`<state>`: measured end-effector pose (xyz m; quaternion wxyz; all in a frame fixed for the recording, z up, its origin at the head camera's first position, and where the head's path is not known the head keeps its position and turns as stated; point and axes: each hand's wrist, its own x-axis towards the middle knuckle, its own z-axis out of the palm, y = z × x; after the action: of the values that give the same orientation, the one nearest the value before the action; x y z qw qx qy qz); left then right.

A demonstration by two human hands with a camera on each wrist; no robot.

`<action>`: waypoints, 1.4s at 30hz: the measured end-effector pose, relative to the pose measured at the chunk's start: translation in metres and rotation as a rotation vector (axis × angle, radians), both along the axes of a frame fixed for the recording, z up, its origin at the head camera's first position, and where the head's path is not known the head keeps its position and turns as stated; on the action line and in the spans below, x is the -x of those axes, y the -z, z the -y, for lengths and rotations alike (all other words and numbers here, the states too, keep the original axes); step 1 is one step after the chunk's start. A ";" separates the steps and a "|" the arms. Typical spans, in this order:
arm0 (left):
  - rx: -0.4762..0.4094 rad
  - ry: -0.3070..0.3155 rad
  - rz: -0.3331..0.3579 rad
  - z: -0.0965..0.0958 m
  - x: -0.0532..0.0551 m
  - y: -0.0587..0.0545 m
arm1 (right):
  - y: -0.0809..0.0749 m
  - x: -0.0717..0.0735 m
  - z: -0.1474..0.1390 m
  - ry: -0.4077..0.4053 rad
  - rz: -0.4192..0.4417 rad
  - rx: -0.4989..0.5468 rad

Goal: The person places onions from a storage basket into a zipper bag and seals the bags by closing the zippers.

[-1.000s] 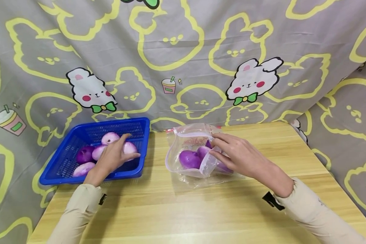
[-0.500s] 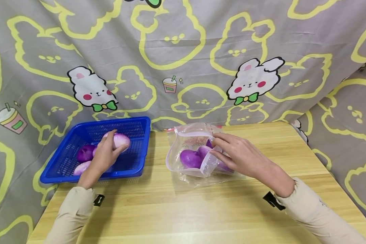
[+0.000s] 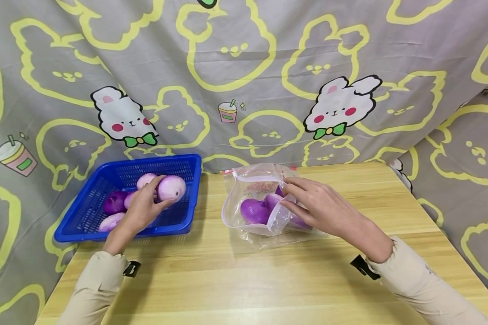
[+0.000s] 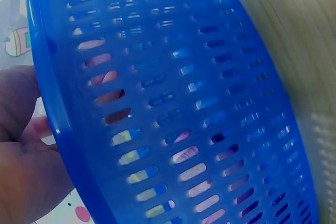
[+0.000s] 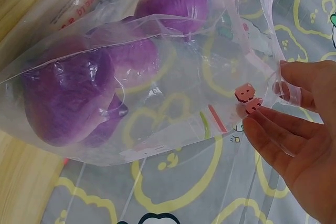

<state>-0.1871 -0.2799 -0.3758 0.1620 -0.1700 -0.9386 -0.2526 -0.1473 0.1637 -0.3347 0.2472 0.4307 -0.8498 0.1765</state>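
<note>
In the head view my left hand point(image 3: 143, 206) holds a pale purple onion point(image 3: 172, 188) between thumb and fingers, over the right part of a blue plastic basket point(image 3: 197, 180). More onions lie in the basket, among them a dark purple one point(image 3: 114, 203). My right hand point(image 3: 322, 205) pinches the edge of a clear zip bag point(image 3: 260, 173), whose mouth gapes toward the left. Several purple onions point(image 3: 255, 211) sit inside the bag. From the right wrist, thumb and fingertips show at the bag's rim. The left wrist view is mostly basket wall point(image 4: 157, 87), hiding the held onion.
Both containers stand on a light wooden table point(image 3: 244, 280), the basket left of the bag with a strip of tabletop between them. A grey curtain point(image 3: 252, 67) with yellow bear outlines hangs right behind them. Beige sleeves point(image 3: 101, 275) cover both forearms.
My left hand reached over the onions, gripped one and raised it a little, turning it toward the right. The right hand and the bag have stayed in place.
</note>
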 end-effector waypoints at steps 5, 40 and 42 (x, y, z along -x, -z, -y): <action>-0.001 0.006 0.007 -0.005 -0.001 0.000 | 0.000 0.000 0.000 0.003 0.004 -0.003; -0.029 0.157 0.012 -0.040 -0.019 -0.011 | 0.001 -0.001 0.000 0.006 0.011 -0.009; -0.022 0.158 0.022 -0.042 -0.021 -0.013 | 0.002 -0.001 0.000 0.005 0.010 -0.008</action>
<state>-0.1664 -0.2381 -0.3633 0.1332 -0.2391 -0.9212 -0.2766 -0.1466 0.1640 -0.3364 0.2415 0.4288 -0.8528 0.1745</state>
